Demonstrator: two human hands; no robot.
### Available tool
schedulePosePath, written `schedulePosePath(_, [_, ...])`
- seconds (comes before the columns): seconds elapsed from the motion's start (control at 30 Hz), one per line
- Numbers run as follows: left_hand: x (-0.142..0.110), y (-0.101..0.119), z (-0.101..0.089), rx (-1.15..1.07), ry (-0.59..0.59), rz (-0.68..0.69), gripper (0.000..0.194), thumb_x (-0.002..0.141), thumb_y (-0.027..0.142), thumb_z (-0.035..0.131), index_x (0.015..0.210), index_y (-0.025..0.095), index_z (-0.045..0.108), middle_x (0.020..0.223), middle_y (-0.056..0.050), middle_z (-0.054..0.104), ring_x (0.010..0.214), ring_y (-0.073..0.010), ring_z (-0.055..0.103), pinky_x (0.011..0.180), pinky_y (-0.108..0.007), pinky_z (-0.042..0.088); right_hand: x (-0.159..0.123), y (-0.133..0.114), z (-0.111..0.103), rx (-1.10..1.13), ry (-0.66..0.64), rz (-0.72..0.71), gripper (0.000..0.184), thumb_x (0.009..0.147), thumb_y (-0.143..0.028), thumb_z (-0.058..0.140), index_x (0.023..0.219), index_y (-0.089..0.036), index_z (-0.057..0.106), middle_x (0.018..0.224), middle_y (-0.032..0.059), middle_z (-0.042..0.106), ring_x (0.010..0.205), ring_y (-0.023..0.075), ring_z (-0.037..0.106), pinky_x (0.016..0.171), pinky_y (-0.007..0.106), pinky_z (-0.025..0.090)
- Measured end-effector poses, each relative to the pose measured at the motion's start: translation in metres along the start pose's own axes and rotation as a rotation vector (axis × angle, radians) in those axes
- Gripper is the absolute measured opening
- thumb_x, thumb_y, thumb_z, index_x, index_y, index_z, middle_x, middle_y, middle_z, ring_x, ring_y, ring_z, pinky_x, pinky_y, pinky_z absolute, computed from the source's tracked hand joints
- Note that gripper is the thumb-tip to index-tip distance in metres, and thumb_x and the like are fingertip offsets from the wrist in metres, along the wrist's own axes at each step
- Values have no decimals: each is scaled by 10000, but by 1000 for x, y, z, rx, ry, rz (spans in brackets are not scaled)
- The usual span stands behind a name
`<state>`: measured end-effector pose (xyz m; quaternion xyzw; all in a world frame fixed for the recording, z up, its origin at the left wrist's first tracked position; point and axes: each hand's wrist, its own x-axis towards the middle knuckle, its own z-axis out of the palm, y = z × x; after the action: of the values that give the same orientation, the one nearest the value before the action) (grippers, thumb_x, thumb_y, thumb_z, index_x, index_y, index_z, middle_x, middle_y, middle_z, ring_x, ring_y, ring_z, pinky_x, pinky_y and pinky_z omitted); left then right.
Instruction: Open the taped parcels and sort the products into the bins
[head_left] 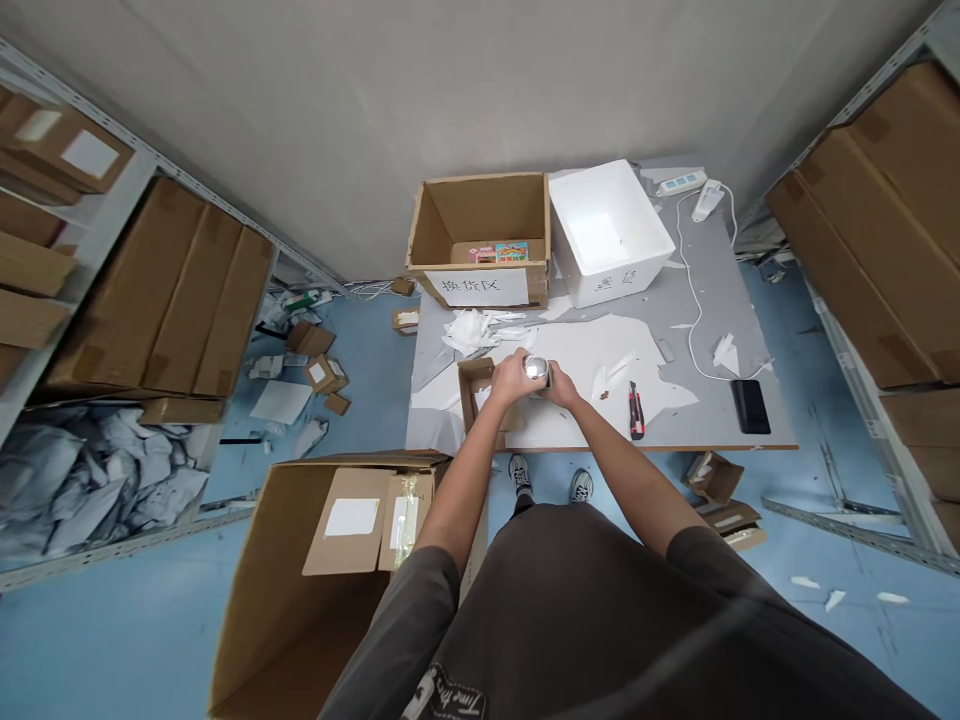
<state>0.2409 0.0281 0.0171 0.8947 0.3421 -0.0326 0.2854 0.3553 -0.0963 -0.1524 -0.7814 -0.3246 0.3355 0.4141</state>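
Over the front of the table, my two hands hold a round object with a shiny silver top (535,367); its kind is not clear, and its sides are mostly covered. My left hand (511,378) wraps round its left side. My right hand (561,386) grips it from the right. Beneath and left of my left hand stands a small open cardboard box (474,376), partly hidden by that hand. A red and black box cutter (636,412) lies to the right of my right hand. Crumpled white wrapping (471,331) is behind my left hand.
At the table's back stand a labelled cardboard box (480,287) with small colourful packs inside and a white foam box (611,285). A black phone-like slab (751,406) and a power strip (681,183) are at right. A big open carton (259,600) is at lower left.
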Motion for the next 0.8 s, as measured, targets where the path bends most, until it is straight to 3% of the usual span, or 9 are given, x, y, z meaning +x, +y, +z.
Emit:
schedulePosePath(0.23, [6,-2,-80,-249,188,139,448,732,319,828,1142,210,685,926,-6,699,838,-203,630,778,-289,469,14,-16,12,-39,3,14,853,618,-379,868,1373,-247,494,1206,92,749,1083,347,715,920,452,577])
schedulePosePath(0.37, [12,4,-121,-276,199,200,392,732,366,832,1061,189,712,874,6,688,807,-183,598,758,-277,457,11,-22,6,10,40,7,1167,556,-371,930,1580,-243,387,1401,133,677,1292,388,653,1087,547,535])
schedulePosePath(0.47, [12,12,-142,-281,204,238,366,727,369,825,1025,182,727,864,2,698,799,-181,598,752,-275,457,2,-28,-5,75,39,8,1442,489,-426,985,1705,-262,228,1562,166,561,1464,420,528,1197,632,443])
schedulePosePath(0.53, [10,19,-152,-286,206,261,352,726,382,818,1002,181,731,852,1,694,791,-182,593,749,-278,458,-8,-34,-16,103,22,9,1507,480,-467,995,1732,-263,182,1642,183,480,1546,432,429,1234,665,387])
schedulePosePath(0.63, [6,29,-165,-300,196,299,300,750,406,796,938,183,727,810,7,669,763,-175,569,737,-281,450,-30,-49,-38,113,62,-33,1426,508,-439,986,1723,-258,262,1729,185,370,1635,425,276,1302,643,283])
schedulePosePath(0.7, [1,37,-173,-315,195,332,264,770,411,781,889,184,718,777,13,649,743,-167,554,725,-280,444,-49,-66,-54,140,120,-76,1256,583,-450,954,1682,-271,372,1751,160,347,1661,404,222,1334,625,216])
schedulePosePath(0.77, [-5,46,-179,-337,199,369,254,784,421,774,860,186,714,759,17,643,732,-163,553,717,-279,441,-68,-88,-67,249,151,-132,981,733,-525,866,1611,-310,486,1742,121,383,1659,363,254,1332,612,229])
schedulePosePath(0.8, [-8,51,-181,-352,201,386,259,789,431,774,858,188,716,760,17,649,729,-162,557,713,-279,442,-77,-101,-72,344,125,-169,848,808,-553,814,1575,-329,528,1718,106,428,1631,340,330,1310,588,290])
